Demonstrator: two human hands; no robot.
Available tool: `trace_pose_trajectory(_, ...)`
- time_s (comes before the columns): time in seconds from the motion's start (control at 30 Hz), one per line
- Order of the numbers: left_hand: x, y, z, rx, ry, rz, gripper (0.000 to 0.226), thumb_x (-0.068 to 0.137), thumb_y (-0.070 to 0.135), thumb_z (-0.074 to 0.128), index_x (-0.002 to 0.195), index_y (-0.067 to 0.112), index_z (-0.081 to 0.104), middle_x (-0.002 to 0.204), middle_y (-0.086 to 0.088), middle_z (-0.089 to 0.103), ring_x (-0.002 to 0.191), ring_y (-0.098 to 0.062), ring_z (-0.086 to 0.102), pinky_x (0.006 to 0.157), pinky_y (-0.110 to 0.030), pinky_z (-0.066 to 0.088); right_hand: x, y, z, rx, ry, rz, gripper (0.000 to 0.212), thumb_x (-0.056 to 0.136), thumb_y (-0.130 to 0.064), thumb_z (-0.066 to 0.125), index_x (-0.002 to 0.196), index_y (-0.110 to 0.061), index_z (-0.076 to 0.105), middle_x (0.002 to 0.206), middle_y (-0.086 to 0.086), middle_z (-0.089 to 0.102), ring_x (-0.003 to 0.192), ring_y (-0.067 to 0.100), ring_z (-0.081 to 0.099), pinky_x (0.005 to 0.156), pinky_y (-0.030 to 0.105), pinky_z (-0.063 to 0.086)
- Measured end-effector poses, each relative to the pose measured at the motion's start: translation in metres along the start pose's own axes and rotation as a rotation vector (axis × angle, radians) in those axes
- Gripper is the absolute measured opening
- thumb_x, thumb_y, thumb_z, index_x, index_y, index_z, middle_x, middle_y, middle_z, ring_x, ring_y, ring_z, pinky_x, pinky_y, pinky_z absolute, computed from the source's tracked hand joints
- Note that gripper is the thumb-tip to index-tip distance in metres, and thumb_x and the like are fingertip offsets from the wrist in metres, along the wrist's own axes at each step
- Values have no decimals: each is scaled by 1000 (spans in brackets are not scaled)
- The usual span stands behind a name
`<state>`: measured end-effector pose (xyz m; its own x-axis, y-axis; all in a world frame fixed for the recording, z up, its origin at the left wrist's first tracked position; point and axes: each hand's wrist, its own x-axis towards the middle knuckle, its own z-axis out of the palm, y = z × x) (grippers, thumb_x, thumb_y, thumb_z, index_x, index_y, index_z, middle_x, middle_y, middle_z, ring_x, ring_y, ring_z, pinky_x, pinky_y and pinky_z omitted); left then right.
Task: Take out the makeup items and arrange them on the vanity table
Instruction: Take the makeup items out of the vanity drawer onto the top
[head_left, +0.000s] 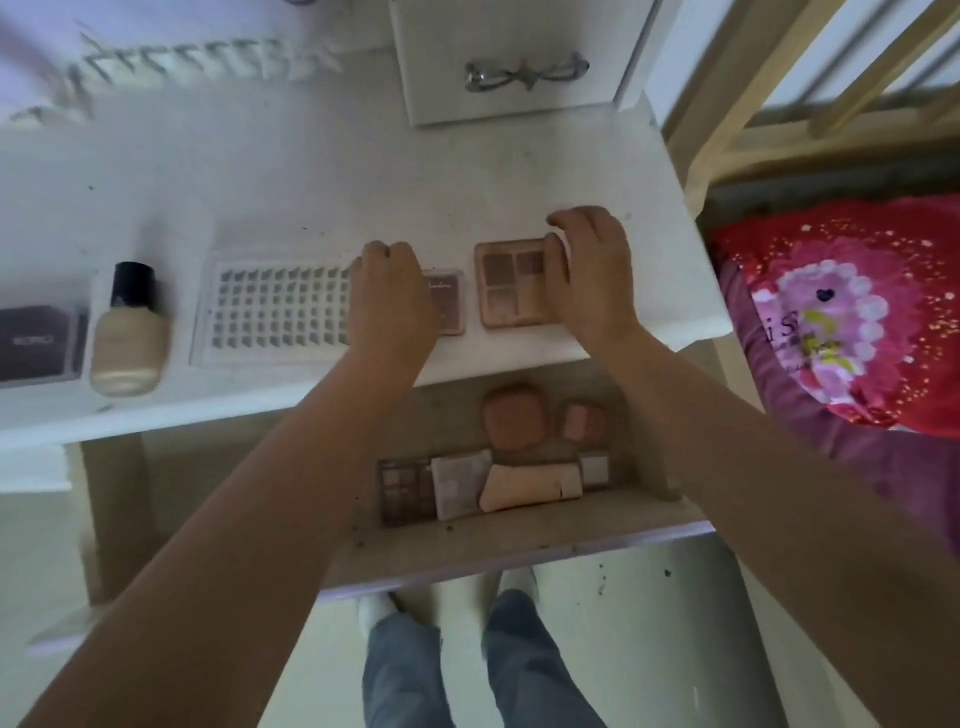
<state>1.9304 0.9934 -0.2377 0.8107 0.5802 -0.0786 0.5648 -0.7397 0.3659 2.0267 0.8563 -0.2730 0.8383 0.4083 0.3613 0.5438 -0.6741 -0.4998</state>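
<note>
On the white vanity table (322, 171) lie a dark box (36, 343), a beige foundation bottle (130, 332) with a black cap, a clear lash tray (275, 306), a small pink compact (449, 304) and a tan eyeshadow palette (511, 283). My left hand (389, 296) rests with curled fingers on the pink compact's left side. My right hand (592, 270) grips the tan palette's right edge. Below, the open drawer (467, 545) holds a dark palette (408, 488), a peach tube (530, 486), a round compact (514, 421), a small blush (584, 421) and a sachet (460, 480).
A white drawer unit (509, 57) with a silver bow handle stands at the table's back. A wooden frame (753, 104) and a red and pink cloth (841, 322) are to the right. My feet (452, 603) stand under the drawer.
</note>
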Motion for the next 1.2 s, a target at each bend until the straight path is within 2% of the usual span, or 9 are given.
trace_pose_trajectory(0.07,-23,-13,7,-48,203,199,33,81,-8,47,113,-5,53,116,-24,54,107,-34,48,86,-35,43,-29,-5,-10,110,69,-178,22,85,-13,46,86,2,62,80,20,63,79,22,53,71,29,42)
trace_pose_trajectory(0.17,-72,-56,40,-20,218,566,24,74,3,48,97,5,52,88,-19,63,85,-23,46,69,-27,42,-93,-4,-10,121,-218,-397,18,80,-13,54,83,1,65,78,17,66,74,23,57,66,29,47)
trace_pose_trajectory(0.27,-106,-107,77,127,-233,480,45,72,4,62,115,4,53,111,-24,59,102,-32,52,80,-35,48,-125,15,18,-178,-660,-376,40,69,-12,67,108,-4,61,116,22,59,105,41,55,83,48,51)
trace_pose_trajectory(0.4,-112,-139,100,329,-667,263,63,93,11,45,147,9,12,155,-12,3,143,-30,1,117,-40,16,-123,27,42,-351,-894,-247,69,74,-6,66,137,-13,38,150,17,23,137,40,21,109,51,23)
trace_pose_trajectory(0.73,-99,-124,106,559,-667,492,58,96,13,33,146,3,6,151,-15,16,138,-31,20,114,-39,17,-125,30,50,-325,-896,-219,72,80,-18,62,142,-12,26,149,14,22,137,33,18,110,39,22)
trace_pose_trajectory(0.87,-92,-150,105,559,-472,452,59,74,13,60,126,-11,45,115,-32,56,101,-46,58,86,-50,50,-131,28,42,-313,-849,-166,76,72,-23,70,138,-9,35,141,19,34,128,39,32,102,41,32)
trace_pose_trajectory(1.0,-96,-177,111,556,-428,477,46,70,20,59,107,-8,61,93,-28,65,78,-41,66,67,-47,57,-139,21,39,-293,-779,-158,80,45,-19,85,118,-1,56,113,27,58,98,48,56,78,49,49)
trace_pose_trajectory(1.07,-97,-177,107,535,-431,496,64,49,19,85,104,-8,64,90,-27,66,76,-41,66,64,-46,56,-139,10,34,-285,-770,-136,81,56,-23,81,128,-5,48,124,24,51,110,45,49,89,48,43)
trace_pose_trajectory(1.2,-99,-160,82,361,-408,544,87,38,32,87,111,-6,61,94,-22,65,79,-39,66,63,-41,56,-140,-6,6,-196,-713,-106,83,66,-31,76,136,-9,38,136,19,41,120,37,41,100,43,35)
